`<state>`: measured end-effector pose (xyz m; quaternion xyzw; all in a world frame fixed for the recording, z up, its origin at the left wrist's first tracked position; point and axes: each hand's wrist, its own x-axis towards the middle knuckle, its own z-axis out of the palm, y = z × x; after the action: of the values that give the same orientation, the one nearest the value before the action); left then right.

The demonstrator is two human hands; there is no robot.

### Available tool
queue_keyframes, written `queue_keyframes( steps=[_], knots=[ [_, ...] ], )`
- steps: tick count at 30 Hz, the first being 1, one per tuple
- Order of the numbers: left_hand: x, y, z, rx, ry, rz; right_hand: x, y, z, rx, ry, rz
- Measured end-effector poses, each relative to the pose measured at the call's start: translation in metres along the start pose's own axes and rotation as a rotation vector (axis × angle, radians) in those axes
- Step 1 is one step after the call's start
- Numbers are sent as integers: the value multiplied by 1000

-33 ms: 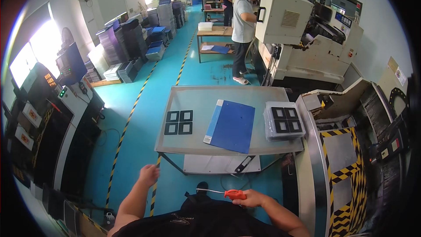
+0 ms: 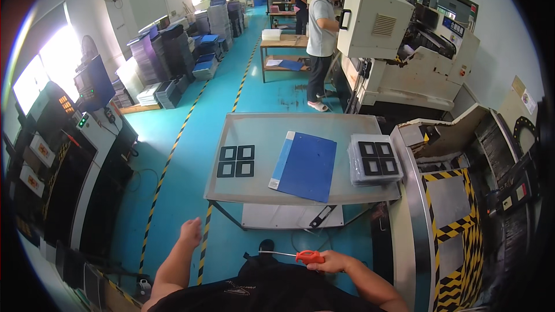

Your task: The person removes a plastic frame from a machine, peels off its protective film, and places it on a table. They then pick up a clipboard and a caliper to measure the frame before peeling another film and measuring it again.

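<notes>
My right hand (image 2: 333, 261) is closed around an orange-red air blow gun (image 2: 310, 257), held low in front of my body. Its thin metal nozzle points left. My left hand (image 2: 191, 232) is raised off to the left, loosely curled, with nothing visible in it. Both hands are apart from the table (image 2: 266, 193) ahead. On that table lie several black square frames (image 2: 228, 169) at the left and a blue folder (image 2: 306, 164) in the middle. At the right is a stack of clear trays (image 2: 370, 178), with more black frames (image 2: 368, 149) on top.
An open machine with striped tape (image 2: 454, 231) stands close on my right; another machine (image 2: 87, 173) is at left. Beyond the table, a person in a light shirt (image 2: 321, 26) stands at a large machine (image 2: 376, 23). Stacked trays (image 2: 153, 58) line the left wall.
My left hand has shifted slightly left. My right hand and the air blow gun stay in place.
</notes>
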<state>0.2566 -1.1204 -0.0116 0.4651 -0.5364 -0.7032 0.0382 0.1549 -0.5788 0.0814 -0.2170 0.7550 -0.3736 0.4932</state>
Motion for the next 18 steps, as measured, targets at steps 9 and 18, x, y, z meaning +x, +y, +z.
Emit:
queue_keyframes(
  steps=[9,18],
  knots=[
    [-5,-60,18,827,-155,-16,29,-14,-16,-45,-72,118],
    [53,-12,93,835,-241,414,70,-26,-47,-3,-68,193]
  ],
)
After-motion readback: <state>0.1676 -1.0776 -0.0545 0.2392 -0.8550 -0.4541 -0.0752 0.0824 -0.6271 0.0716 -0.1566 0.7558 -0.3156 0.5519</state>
